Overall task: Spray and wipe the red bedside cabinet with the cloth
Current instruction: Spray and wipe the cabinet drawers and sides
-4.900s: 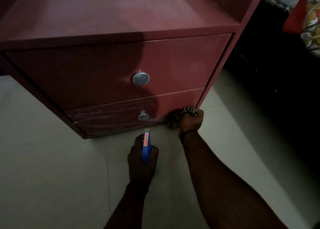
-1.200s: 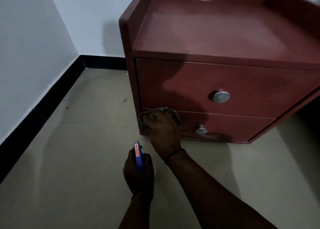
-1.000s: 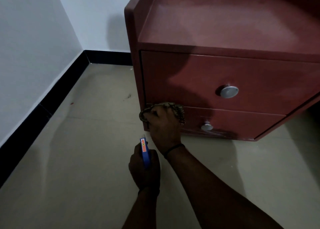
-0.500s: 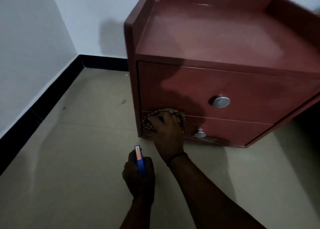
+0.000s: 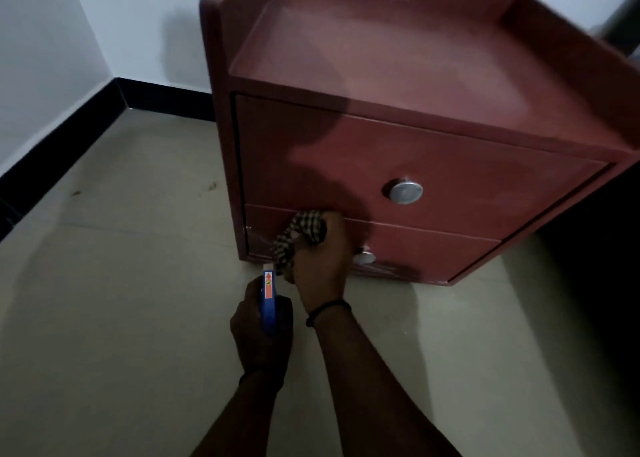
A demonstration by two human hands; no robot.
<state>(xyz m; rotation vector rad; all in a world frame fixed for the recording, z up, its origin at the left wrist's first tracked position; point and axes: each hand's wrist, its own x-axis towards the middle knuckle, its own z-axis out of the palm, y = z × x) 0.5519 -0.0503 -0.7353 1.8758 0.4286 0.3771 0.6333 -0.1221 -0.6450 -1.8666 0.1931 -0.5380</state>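
Just in front of the red cabinet (image 5: 415, 151), the blue spray bottle (image 5: 268, 304) is gripped in the left hand (image 5: 261, 332) and held idle. The checked cloth (image 5: 301, 235), bunched in the right hand (image 5: 322, 262), is now pressed to the left part of the cabinet's lower drawer (image 5: 433, 252), carried over from its right end. That front is judged nearly wiped.

No words, brand names or numbers are legible. The only sign is an orange label (image 5: 268, 285) on top of the blue spray bottle (image 5: 267, 313), low in the middle of the scene. It shows a red arrow pointing to the far end, toward the nozzle. A small yellowish mark sits at the arrow's near end, too small to make out.
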